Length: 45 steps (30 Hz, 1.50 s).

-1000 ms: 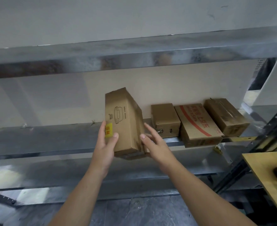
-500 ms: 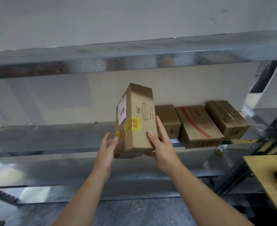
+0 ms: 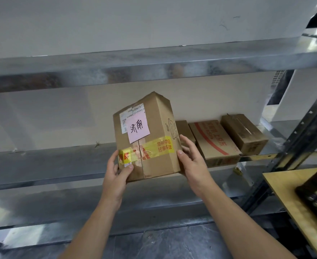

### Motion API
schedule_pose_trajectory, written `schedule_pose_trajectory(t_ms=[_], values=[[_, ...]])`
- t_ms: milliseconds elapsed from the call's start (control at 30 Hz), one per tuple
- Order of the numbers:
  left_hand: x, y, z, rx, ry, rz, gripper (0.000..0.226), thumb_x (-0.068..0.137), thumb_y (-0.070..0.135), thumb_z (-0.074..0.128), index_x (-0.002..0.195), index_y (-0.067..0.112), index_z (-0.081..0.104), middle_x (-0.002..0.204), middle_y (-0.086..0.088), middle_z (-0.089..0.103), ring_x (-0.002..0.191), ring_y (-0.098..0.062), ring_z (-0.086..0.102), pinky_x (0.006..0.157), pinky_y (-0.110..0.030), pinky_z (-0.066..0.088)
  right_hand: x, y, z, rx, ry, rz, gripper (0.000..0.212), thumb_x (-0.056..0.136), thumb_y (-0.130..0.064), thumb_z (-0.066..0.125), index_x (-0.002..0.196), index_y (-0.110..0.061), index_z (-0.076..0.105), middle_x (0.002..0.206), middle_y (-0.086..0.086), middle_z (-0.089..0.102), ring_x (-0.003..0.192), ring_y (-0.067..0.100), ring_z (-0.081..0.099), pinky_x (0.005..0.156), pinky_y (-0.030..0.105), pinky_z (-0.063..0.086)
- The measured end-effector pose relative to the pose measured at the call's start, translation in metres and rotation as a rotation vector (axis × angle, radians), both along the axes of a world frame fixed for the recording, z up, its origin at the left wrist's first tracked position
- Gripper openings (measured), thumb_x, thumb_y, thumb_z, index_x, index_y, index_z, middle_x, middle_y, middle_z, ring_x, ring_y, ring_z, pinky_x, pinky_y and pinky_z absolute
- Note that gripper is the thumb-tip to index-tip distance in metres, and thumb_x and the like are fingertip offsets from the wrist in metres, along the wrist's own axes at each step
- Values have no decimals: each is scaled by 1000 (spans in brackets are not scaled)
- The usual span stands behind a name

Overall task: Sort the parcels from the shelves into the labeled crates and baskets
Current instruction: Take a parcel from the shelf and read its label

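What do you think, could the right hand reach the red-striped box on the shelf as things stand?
Probably not yet: the right hand grips the labelled parcel with the left hand. The red-striped box sits close beside it, nothing between, so once freed, likely yes.

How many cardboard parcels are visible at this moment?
4. The held parcel, gripped by the left hand and right hand; three on the shelf: a small box partly hidden behind it, a red-striped box, and the rightmost box. More may be hidden.
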State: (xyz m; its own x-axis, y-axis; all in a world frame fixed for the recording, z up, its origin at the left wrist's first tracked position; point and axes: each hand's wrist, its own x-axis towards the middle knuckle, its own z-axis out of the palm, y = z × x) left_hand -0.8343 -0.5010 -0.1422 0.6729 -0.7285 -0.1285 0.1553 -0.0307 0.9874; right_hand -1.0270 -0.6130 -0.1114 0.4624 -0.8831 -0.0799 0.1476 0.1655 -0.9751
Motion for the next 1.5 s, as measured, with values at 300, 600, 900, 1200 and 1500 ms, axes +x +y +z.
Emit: schedule_pose_trajectory(t_ms=[300,600,900,1200,1500], values=[[10,13,13,-61,-422,101,67,78,32,73,137,35,41,124,20,58,115,3,55,93,-22,46,14,2,-4,-154,174,-55,25,102,-43,54,124,-54,57,125,-13,64,120,7,59,96,35,52],[46,56,19,-22,-633,197,66,82,32,74,137,32,38,132,8,53,121,-10,52,95,-28,48,67,34,1,-236,160,153,63,95,-31,66,143,-49,29,133,-21,51,101,-31,48,75,2,43],[118,145,27,142,-658,383,69,88,23,71,146,22,33,133,8,41,109,29,34,80,9,29,187,101,-2,-293,217,251,75,92,-37,72,150,-44,24,125,-21,56,113,3,58,91,26,51],[222,316,38,380,-823,580,49,90,31,65,134,27,44,126,11,43,114,0,43,98,-36,45,335,226,-11,-261,181,488,66,90,-39,74,139,-54,33,131,-9,63,114,14,64,96,49,57],[290,472,39,796,-1025,738,56,93,45,55,143,23,44,144,0,48,134,-22,40,113,-43,33,453,355,-13,-284,162,720,64,91,-34,74,142,-47,37,116,-21,60,107,2,59,98,46,54]])
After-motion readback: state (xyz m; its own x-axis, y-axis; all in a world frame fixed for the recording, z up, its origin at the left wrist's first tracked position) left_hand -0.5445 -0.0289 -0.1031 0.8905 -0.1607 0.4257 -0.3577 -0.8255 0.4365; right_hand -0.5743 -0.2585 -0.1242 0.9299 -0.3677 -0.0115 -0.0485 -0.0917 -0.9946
